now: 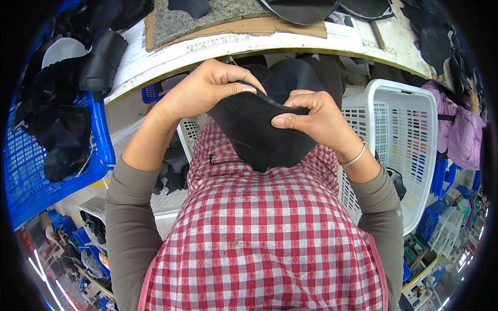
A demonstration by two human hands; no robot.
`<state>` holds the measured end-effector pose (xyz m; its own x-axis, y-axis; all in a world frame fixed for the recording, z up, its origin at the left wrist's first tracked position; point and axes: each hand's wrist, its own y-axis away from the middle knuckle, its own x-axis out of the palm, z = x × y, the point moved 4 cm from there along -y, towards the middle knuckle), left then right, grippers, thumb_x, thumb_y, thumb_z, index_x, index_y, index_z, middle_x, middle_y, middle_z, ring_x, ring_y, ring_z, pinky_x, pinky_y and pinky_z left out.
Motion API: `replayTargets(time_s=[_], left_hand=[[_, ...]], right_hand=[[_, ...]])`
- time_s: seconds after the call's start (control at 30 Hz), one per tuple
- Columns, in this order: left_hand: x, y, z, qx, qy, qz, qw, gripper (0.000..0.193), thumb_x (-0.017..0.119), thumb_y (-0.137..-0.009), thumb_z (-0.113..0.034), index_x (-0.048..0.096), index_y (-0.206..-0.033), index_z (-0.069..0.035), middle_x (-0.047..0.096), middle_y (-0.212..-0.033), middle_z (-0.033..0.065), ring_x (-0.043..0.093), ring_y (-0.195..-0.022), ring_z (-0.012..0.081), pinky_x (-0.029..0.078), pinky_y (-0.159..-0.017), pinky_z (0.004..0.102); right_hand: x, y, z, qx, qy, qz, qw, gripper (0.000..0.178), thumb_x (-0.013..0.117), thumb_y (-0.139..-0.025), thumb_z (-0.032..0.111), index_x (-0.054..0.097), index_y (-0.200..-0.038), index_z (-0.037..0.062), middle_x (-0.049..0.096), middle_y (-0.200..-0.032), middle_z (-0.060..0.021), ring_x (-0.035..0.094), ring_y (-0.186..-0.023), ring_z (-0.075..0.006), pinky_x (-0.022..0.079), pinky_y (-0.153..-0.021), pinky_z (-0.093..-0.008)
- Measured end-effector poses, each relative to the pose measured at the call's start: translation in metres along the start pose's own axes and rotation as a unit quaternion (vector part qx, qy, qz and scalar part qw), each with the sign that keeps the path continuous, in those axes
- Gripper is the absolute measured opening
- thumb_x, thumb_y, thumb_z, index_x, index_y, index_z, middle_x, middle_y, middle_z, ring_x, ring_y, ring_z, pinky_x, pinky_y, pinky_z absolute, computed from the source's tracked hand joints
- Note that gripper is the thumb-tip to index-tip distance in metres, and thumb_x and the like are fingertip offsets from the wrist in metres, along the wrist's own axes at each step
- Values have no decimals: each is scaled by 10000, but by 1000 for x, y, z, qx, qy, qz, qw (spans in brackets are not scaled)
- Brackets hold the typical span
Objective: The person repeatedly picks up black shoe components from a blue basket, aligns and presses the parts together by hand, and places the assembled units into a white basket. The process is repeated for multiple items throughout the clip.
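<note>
Holding a black flexible panel (254, 129) up over the lap, just in front of the bench (358, 44), with its broad edge uppermost and its body tapering down to a narrow rounded tip. Pinching that upper edge near its left end between thumb and fingers of the left hand (218, 82); gripping it farther right with the right hand (314, 113), thumb flat on the near face and fingers bent over the far side. Letting the edge dip between both hands. Impossible to tell contact between the tip and the red-and-white checked apron (270, 223) below. Wearing a pale bracelet (357, 155) at the right wrist and grey-brown sleeves (127, 207) pushed up the forearms. Showing just behind the panel, more dark material (295, 75), partly hidden. Farther off, on the bench, carrying a speckled grey slab (228, 18) on brown cardboard (295, 28), with a small dark piece (189, 6) on top and rounded black pieces (303, 11) toward the right. To the left, near the bench's edge, showing a moulded black piece (104, 59) above a blue basket (106, 135) heaped with black pieces (67, 135). To the right, standing beside the right forearm, a tall white basket (407, 129); well beyond, at the far right, a person in a pink checked top (464, 135).
</note>
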<state>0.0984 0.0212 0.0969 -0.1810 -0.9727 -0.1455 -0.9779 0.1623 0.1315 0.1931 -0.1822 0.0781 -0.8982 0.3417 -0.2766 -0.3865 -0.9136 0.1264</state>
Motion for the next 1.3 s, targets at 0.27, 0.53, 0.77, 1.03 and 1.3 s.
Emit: replayTargets(time_s=[0.27,0.53,0.77,1.03,1.3], left_hand=[[1,2,-3,17,-47,21,999,184,660,-1008,-91,772,-1116,7,774,-1004,73,713,-940,146,558,-879,296],[4,10,-10,-19,-56,-97,994,180,674,-1028,-143,703,-1085,26,707,-926,52,673,-879,132,536,-815,277],[24,38,-2,-35,-105,-263,958,337,852,-878,-176,641,-1055,19,705,-956,113,668,-913,178,536,-864,339],[26,42,-5,-22,-50,-266,962,273,856,-858,-79,649,-1027,-23,677,-932,0,602,-885,67,505,-831,253],[30,40,-5,-63,-35,-275,959,271,856,-822,-46,703,-1041,1,714,-981,70,669,-914,138,531,-833,312]], right_hand=[[-1,-6,7,-61,40,-8,997,241,875,-844,254,824,-948,44,708,-774,-88,633,-686,-203,493,-628,-345],[-1,0,-1,-71,97,-62,991,238,868,-848,244,808,-934,30,692,-770,-116,647,-674,-244,493,-615,-350],[-3,-3,0,-5,60,-41,997,253,868,-854,226,797,-944,1,724,-813,-114,675,-719,-246,519,-669,-348],[5,-30,10,-20,-56,70,996,259,837,-919,195,737,-1049,-4,656,-815,7,540,-754,-45,476,-667,-253],[11,-22,-9,15,-99,52,994,213,814,-942,173,757,-1070,13,661,-795,19,530,-737,-32,464,-646,-248]])
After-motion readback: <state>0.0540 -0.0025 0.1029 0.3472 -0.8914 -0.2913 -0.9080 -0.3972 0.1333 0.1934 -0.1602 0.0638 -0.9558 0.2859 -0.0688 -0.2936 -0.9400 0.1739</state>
